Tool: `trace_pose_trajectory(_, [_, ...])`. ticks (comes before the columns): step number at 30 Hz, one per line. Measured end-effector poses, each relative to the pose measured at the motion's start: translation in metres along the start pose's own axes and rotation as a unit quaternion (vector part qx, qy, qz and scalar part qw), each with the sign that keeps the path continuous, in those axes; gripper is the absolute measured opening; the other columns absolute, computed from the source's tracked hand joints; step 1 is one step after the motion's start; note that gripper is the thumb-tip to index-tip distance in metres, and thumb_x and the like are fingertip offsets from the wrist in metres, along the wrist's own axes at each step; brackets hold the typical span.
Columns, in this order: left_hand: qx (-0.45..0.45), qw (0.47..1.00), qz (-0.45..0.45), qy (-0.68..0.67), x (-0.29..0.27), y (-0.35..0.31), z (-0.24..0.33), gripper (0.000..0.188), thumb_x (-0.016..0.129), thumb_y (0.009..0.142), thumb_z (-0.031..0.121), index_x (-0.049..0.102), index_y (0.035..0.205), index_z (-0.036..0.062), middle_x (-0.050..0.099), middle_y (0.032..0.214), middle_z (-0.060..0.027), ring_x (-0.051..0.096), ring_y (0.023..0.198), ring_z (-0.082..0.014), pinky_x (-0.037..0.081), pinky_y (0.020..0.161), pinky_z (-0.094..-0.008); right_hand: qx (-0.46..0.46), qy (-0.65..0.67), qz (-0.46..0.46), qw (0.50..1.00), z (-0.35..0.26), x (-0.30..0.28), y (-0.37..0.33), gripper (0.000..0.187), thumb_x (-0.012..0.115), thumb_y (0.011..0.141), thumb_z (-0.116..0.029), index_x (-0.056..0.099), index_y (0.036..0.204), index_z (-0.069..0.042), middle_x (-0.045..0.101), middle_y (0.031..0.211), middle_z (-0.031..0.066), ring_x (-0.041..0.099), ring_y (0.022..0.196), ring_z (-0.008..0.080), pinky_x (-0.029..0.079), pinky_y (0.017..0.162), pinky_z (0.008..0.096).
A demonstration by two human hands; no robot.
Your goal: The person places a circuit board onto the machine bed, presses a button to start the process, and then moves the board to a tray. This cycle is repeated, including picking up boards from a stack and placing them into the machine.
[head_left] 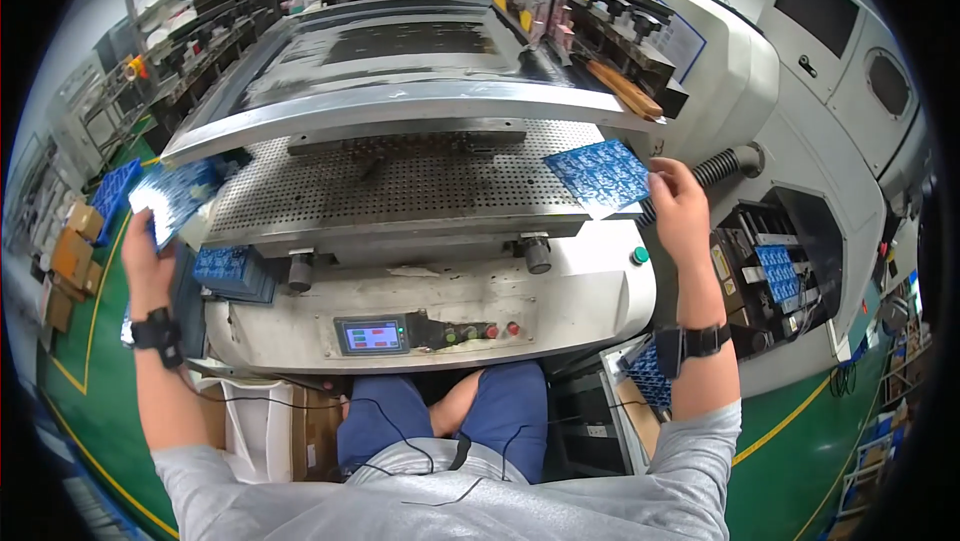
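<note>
My right hand (684, 209) pinches the right edge of a blue circuit board panel (600, 177) with a white pattern. That panel is over the right end of a perforated metal plate (400, 191); whether it touches the plate I cannot tell. At the far left, my left hand (148, 263) is closed on the lower edge of another blue circuit board panel (172, 199), held tilted with bright light glaring off it. Just right of the left hand, below the plate, is a stack of blue boards (228, 273). Both wrists wear black bands.
A metal-framed screen (400, 106) spans above the plate. A wooden-handled tool (625, 91) lies at its right end. Knobs (538, 257) jut below the plate, above a control panel (372, 335). On the right, a machine opening holds a blue board (778, 273) beside a ribbed hose (730, 165).
</note>
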State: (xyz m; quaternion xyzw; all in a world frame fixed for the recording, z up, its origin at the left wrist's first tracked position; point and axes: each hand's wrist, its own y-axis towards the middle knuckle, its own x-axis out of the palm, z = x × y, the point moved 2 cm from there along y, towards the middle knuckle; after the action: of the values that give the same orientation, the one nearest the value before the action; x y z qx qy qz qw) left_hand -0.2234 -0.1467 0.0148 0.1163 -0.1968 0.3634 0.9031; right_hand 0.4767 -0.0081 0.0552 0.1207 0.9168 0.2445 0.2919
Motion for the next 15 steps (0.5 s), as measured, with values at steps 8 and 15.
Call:
trace_pose_trajectory(8, [0.449,0.583,-0.206,0.645,0.213,-0.041,-0.074,0.054,0.078,0.074,0.020,0.058,0.122,0.0044,0.056,0.122,-0.0212,0.051,0.116,-0.0392,0.039,0.104,-0.0436,-0.237,-0.122,-0.131,0.955,-0.071,0.143,-0.015,0.036,0.067,0.082,-0.018,0.063,0.114,-0.003,0.065,0.109,0.0188,0.058,0.105,0.0360,0.047,0.093,0.0435])
trace_pose_trajectory(15, [0.439,0.520,-0.341,0.649,0.275,-0.015,-0.122,0.047,0.068,0.084,0.026,0.056,0.121,0.0000,0.058,0.123,-0.0227,0.052,0.116,-0.0406,0.041,0.100,-0.0459,-0.220,-0.201,-0.064,0.952,-0.061,0.202,0.002,0.039,0.066,0.082,-0.018,0.060,0.118,-0.005,0.059,0.118,0.0211,0.052,0.114,0.0405,0.043,0.099,0.0461])
